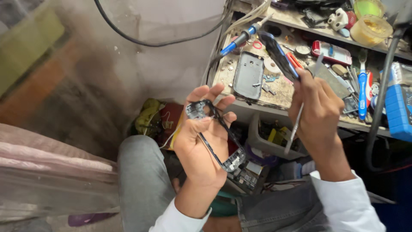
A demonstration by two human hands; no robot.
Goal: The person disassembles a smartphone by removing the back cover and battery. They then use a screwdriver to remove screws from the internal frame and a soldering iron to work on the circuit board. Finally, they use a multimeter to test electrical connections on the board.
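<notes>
My left hand (201, 137) holds a black plastic phone frame (219, 135), an open rectangular bezel lying across the palm and fingers. My right hand (317, 107) grips a dark phone body (279, 56), tilted up to the left, together with a thin metal pry tool (296, 126) that hangs down from the fingers. Both hands hover over my lap, in front of a cluttered workbench (257, 105). A grey phone back cover (248, 75) lies on the bench just beyond the left fingertips.
A blue-handled screwdriver (240, 39) leans at the bench's left edge. A red phone (332, 52), a toothbrush with blue handle (362, 92), yellow tubs (371, 28), a blue device (399, 111) and small parts crowd the bench. A black cable (141, 41) crosses above. Bins of parts (270, 137) sit under the bench.
</notes>
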